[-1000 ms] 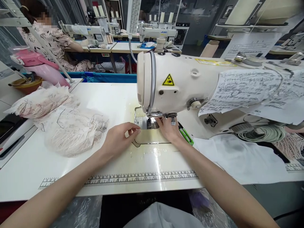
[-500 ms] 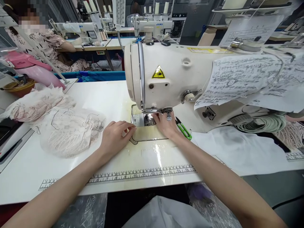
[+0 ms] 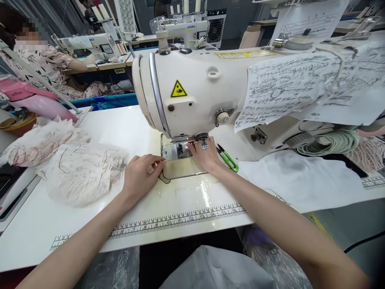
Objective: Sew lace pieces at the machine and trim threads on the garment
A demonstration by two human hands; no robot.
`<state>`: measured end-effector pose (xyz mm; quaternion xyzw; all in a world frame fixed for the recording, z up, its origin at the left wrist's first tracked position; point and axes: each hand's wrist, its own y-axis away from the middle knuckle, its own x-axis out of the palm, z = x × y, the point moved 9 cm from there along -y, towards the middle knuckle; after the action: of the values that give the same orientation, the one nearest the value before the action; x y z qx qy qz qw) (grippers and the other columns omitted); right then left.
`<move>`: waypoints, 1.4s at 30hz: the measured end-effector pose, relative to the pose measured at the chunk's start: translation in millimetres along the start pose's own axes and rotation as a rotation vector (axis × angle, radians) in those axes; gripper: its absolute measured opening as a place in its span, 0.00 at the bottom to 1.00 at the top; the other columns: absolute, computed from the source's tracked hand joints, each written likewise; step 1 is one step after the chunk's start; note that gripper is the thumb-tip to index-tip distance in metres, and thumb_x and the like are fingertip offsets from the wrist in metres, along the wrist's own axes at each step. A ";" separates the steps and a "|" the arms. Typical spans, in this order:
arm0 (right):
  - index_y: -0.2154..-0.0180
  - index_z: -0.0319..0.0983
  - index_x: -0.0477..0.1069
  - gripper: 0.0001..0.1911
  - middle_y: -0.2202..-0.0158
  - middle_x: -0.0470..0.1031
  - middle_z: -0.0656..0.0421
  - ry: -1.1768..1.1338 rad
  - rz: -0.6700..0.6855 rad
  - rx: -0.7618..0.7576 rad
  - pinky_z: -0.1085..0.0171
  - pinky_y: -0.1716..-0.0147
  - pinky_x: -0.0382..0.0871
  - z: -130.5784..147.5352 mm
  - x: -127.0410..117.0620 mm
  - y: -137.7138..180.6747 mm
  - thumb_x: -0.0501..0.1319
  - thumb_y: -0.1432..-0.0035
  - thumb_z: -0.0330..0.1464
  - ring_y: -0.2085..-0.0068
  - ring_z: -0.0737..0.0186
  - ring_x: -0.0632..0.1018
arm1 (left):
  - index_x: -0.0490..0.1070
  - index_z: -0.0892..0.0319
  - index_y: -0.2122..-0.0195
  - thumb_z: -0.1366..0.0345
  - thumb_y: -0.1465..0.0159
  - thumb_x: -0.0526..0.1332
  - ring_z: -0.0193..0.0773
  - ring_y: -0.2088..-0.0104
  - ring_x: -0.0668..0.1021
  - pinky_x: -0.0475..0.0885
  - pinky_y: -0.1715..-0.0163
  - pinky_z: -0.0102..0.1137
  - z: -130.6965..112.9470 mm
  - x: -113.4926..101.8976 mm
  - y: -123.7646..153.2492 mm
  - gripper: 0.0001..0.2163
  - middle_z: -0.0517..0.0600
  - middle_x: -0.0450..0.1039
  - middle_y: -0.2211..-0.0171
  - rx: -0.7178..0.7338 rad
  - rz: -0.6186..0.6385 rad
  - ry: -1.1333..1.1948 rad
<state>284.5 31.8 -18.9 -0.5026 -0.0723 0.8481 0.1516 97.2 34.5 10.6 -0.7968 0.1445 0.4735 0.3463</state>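
A white sewing machine (image 3: pixel 195 88) stands on the white table (image 3: pixel 180 200), its needle plate (image 3: pixel 174 151) under the head. My left hand (image 3: pixel 140 176) rests on the table just left of the plate, fingertips pinched together on something too small to make out. My right hand (image 3: pixel 204 154) lies at the right of the presser foot, fingers curled toward the needle; what they touch is hidden. Green thread snips (image 3: pixel 227 159) lie beside my right wrist.
Bagged pale lace pieces (image 3: pixel 81 172) and another bundle (image 3: pixel 36 142) lie at the left. Handwritten paper sheets (image 3: pixel 285 86) hang over the machine arm. White cloth (image 3: pixel 300 180) covers the right side. A printed ruler (image 3: pixel 168 222) runs along the table front. A person sits at the far left.
The view has shifted closer and to the right, so the machine head looms larger. Both hands have stayed at the needle plate with little change in pose.
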 end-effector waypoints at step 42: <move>0.65 0.34 0.73 0.11 0.65 0.76 0.49 0.708 0.247 0.065 0.63 0.79 0.44 -20.1 -67.7 48.7 0.53 0.42 0.21 0.63 0.54 0.77 | 0.78 0.54 0.69 0.62 0.36 0.60 0.40 0.68 0.76 0.64 0.69 0.33 19.1 30.0 -55.4 0.08 0.46 0.78 0.65 -0.181 0.176 0.007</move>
<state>323.4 -37.1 14.2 -0.7644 0.0723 0.6357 0.0797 131.0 90.3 1.9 -0.8106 0.1719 0.5105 0.2297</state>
